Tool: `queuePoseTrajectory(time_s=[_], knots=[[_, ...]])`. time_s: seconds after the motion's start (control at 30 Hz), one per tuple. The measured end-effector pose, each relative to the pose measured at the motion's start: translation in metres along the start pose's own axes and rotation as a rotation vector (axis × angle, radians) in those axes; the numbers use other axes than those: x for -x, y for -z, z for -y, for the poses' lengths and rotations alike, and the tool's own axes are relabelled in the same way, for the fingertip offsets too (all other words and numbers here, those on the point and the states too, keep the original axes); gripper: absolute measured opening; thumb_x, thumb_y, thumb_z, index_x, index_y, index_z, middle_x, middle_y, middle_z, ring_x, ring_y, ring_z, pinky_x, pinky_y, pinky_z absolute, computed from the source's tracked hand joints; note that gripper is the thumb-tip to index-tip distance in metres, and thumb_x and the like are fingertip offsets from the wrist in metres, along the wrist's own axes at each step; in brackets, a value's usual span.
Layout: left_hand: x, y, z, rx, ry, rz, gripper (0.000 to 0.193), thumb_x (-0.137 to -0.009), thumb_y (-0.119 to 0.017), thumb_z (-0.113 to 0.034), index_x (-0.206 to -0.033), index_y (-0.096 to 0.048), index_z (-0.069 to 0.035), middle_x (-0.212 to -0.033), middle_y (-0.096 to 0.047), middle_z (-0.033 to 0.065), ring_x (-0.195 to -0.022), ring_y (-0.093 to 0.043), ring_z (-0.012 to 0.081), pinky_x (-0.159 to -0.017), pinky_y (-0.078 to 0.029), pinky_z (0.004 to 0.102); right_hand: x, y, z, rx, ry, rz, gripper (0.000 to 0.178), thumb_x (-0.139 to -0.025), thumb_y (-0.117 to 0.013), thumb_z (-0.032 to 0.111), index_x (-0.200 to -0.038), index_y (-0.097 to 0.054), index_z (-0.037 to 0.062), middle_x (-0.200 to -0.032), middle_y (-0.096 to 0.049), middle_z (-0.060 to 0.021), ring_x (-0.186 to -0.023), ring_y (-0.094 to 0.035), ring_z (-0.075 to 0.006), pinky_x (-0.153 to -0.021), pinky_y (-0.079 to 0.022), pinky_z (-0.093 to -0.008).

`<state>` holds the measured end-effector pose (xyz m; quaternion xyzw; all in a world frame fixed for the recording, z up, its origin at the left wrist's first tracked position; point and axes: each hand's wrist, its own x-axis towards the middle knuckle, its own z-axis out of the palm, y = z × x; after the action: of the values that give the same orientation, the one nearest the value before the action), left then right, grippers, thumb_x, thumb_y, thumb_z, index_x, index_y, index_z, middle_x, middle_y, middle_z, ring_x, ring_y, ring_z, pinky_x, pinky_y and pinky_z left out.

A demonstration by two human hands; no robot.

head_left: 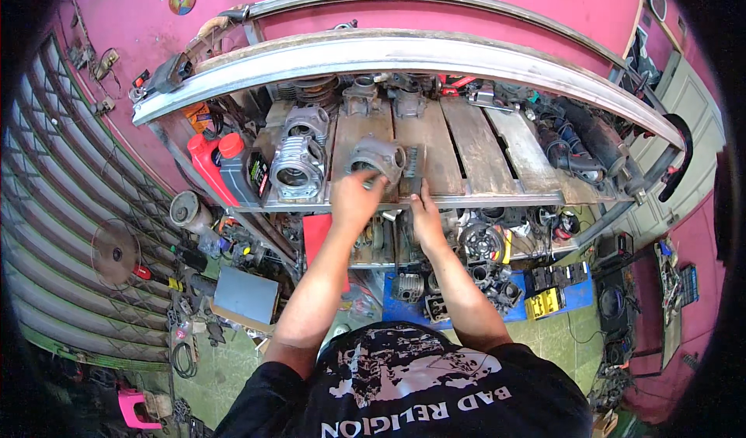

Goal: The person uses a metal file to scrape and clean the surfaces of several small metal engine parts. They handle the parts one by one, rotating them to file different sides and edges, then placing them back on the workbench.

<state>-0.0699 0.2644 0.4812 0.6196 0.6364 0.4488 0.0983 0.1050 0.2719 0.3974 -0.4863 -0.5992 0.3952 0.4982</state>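
My left hand (pixel 357 197) is closed on the near side of a grey metal engine cylinder (pixel 378 154), its fingers at the round bore. The cylinder is over the wooden shelf (pixel 466 147), close to its front edge. Just right of it, my right hand (pixel 426 209) grips the lower end of a brush (pixel 414 162), a narrow tool with a row of short dark bristles. The bristles are beside the cylinder; whether they touch it I cannot tell. Left of my hands stands a finned cylinder (pixel 300 166), with another metal casting (pixel 308 121) behind it.
Red-capped oil bottles (pixel 247 174) stand at the shelf's left end. More castings (pixel 362 96) line the back, and dark cylindrical parts (pixel 579 139) crowd the right. A metal rail (pixel 404 50) crosses above the shelf. Below are a lower shelf of parts and a blue mat (pixel 579 294).
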Motion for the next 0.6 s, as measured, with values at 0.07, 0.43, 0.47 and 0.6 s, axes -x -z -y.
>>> queuePoseTrajectory(time_s=[0.07,0.43,0.47,0.6], knots=[[-0.022,0.016,0.014,-0.102,-0.164,-0.238,0.063,-0.080,-0.085,-0.045,-0.123,-0.072,-0.001,-0.101,-0.075,0.0243,-0.095,-0.073,0.0429,-0.085,-0.057,0.0479,0.015,-0.007,0.011,-0.012,-0.020,0.052,0.067,-0.109,-0.048,0.025,-0.163,-0.018,-0.0019,-0.139,-0.061,-0.0292,-0.130,-0.059,-0.0322,-0.109,-0.042,-0.0347],[-0.045,0.044,0.000,-0.338,-0.123,0.270,0.072,-0.086,-0.073,-0.061,-0.136,-0.067,-0.009,-0.094,-0.071,0.0294,-0.092,-0.072,0.0443,-0.080,-0.056,0.0492,0.002,-0.006,-0.003,-0.199,-0.056,0.120,0.072,-0.110,-0.048,0.030,-0.166,-0.010,0.0041,-0.149,-0.054,-0.0245,-0.129,-0.057,-0.0279,-0.109,-0.043,-0.0350],[-0.041,0.043,0.002,-0.326,-0.111,0.238,0.072,-0.086,-0.074,-0.061,-0.136,-0.067,-0.010,-0.094,-0.071,0.0292,-0.092,-0.072,0.0442,-0.080,-0.056,0.0492,-0.011,-0.005,0.000,-0.161,0.065,0.140,0.072,-0.110,-0.048,0.029,-0.166,-0.009,0.0045,-0.151,-0.052,-0.0254,-0.130,-0.056,-0.0285,-0.109,-0.043,-0.0350],[-0.031,0.038,0.009,-0.292,-0.056,0.144,0.070,-0.084,-0.075,-0.061,-0.136,-0.068,-0.016,-0.093,-0.072,0.0275,-0.092,-0.072,0.0444,-0.080,-0.056,0.0501,0.046,-0.019,0.019,-0.054,-0.026,0.125,0.075,-0.111,-0.047,0.024,-0.166,0.000,0.0053,-0.153,-0.048,-0.0254,-0.137,-0.052,-0.0308,-0.113,-0.038,-0.0359]])
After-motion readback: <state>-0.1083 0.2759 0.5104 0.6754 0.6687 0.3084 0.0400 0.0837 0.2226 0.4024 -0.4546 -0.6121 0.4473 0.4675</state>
